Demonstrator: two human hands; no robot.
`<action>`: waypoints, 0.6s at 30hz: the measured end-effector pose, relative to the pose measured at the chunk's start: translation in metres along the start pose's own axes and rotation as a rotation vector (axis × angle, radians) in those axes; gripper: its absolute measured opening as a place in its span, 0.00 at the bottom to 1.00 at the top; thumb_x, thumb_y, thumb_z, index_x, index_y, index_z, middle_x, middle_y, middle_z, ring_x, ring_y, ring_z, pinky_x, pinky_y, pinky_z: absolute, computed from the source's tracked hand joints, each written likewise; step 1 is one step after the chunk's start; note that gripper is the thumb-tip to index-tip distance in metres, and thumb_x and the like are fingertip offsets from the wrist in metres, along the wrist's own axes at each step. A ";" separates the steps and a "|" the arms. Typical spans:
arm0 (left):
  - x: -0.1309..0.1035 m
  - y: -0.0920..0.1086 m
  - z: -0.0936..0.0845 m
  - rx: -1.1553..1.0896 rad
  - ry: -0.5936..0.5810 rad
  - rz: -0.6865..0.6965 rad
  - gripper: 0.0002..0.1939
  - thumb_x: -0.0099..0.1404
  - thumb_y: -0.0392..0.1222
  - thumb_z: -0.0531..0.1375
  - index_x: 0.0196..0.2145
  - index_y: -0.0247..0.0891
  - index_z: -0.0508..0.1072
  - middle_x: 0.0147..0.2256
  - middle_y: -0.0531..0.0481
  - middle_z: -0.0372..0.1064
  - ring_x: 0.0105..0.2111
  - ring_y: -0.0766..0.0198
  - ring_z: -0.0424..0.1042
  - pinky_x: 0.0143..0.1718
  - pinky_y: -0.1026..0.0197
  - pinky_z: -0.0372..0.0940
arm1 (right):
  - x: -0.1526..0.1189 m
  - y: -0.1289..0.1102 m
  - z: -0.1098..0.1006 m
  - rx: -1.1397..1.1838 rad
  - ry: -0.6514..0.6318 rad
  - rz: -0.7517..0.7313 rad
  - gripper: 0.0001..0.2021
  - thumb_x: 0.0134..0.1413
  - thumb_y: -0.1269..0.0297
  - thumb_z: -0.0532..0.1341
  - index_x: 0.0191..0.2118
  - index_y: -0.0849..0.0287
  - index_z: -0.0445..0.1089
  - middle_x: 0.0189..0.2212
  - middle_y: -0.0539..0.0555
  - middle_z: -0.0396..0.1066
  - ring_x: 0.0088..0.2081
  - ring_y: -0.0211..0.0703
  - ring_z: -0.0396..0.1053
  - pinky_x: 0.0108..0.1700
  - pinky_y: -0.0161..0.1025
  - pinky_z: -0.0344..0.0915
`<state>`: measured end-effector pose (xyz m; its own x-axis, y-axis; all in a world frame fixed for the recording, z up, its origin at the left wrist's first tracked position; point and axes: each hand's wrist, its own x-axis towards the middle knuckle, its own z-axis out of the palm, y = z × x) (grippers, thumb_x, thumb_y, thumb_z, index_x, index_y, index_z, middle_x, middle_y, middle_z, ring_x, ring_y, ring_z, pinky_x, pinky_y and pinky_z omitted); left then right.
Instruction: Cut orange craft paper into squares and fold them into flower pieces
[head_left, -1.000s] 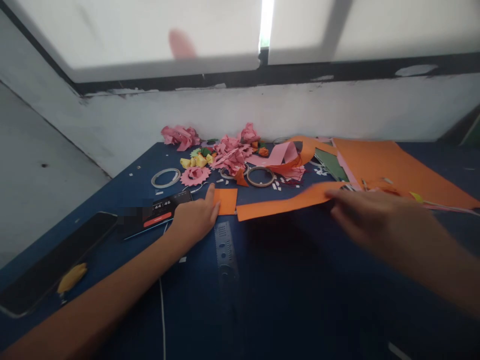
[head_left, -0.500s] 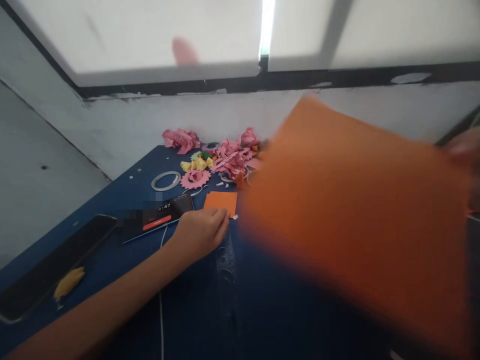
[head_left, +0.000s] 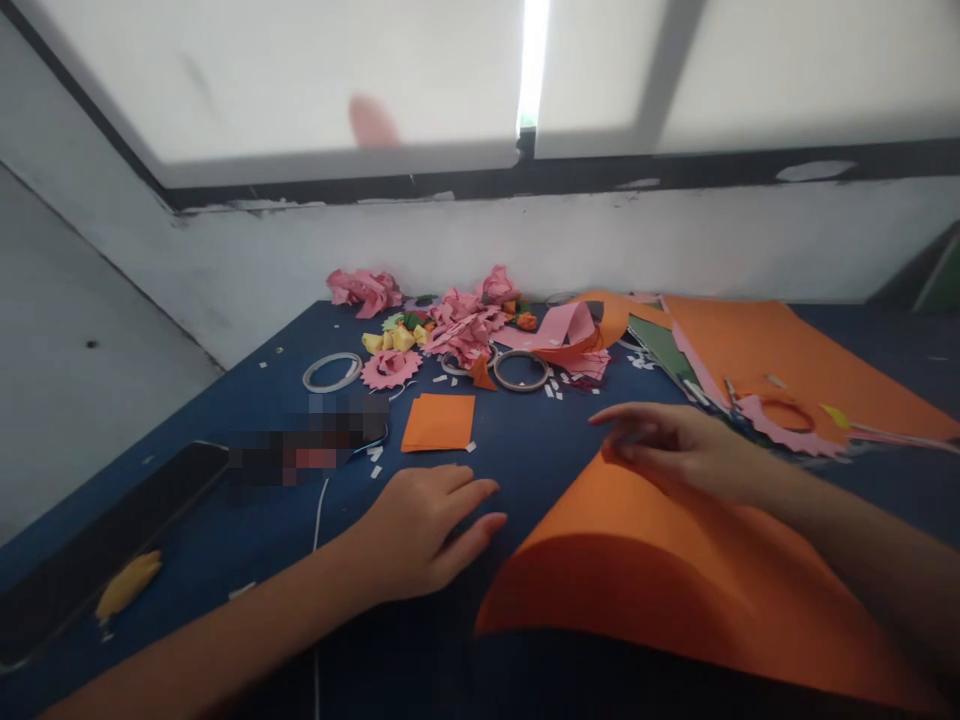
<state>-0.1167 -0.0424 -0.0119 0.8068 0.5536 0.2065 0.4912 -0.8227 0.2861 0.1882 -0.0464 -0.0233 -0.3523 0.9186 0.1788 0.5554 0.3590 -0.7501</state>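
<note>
Left hand (head_left: pixel 420 528), right hand (head_left: pixel 686 452): both bare. Fingers (head_left: pixel 471 496) slim. Forearms (head_left: pixel 247 640) slender, uncovered as far as visible.

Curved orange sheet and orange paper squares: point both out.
Curved orange sheet (head_left: pixel 637 511), head view: its bulging upper side.
Orange paper squares (head_left: pixel 441 422), head view: face of the top square.

left hand (head_left: pixel 424 535): palm down, relaxed, thumb apart from index | right hand (head_left: pixel 682 450): pinching, index outstretched | left forearm (head_left: pixel 262 635), right forearm (head_left: pixel 855 535): slanting inward
</note>
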 end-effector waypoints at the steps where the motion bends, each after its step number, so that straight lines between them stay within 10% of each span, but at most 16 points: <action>1: -0.001 0.002 -0.001 -0.044 -0.007 -0.027 0.20 0.68 0.50 0.47 0.45 0.34 0.71 0.30 0.46 0.69 0.27 0.62 0.67 0.25 0.62 0.57 | 0.000 0.001 0.006 0.004 -0.005 0.017 0.13 0.58 0.63 0.54 0.47 0.59 0.67 0.33 0.54 0.74 0.32 0.37 0.73 0.29 0.32 0.69; 7: 0.001 0.009 -0.002 -0.320 -0.058 -0.220 0.30 0.67 0.62 0.40 0.39 0.37 0.72 0.24 0.51 0.66 0.24 0.65 0.65 0.24 0.65 0.56 | -0.004 0.002 0.029 -0.064 -0.014 0.060 0.15 0.59 0.68 0.51 0.49 0.57 0.67 0.39 0.54 0.73 0.38 0.38 0.72 0.37 0.36 0.69; 18: 0.002 0.007 0.011 -0.362 -0.061 -0.560 0.19 0.64 0.46 0.47 0.18 0.37 0.57 0.17 0.57 0.52 0.20 0.70 0.53 0.21 0.65 0.45 | 0.002 0.016 0.008 -0.316 0.037 0.177 0.17 0.56 0.52 0.55 0.46 0.56 0.67 0.34 0.54 0.71 0.31 0.41 0.68 0.31 0.36 0.61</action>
<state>-0.1082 -0.0487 -0.0200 0.4841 0.8674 -0.1152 0.7091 -0.3118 0.6324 0.1905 -0.0398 -0.0397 -0.2053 0.9745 0.0910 0.8131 0.2215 -0.5383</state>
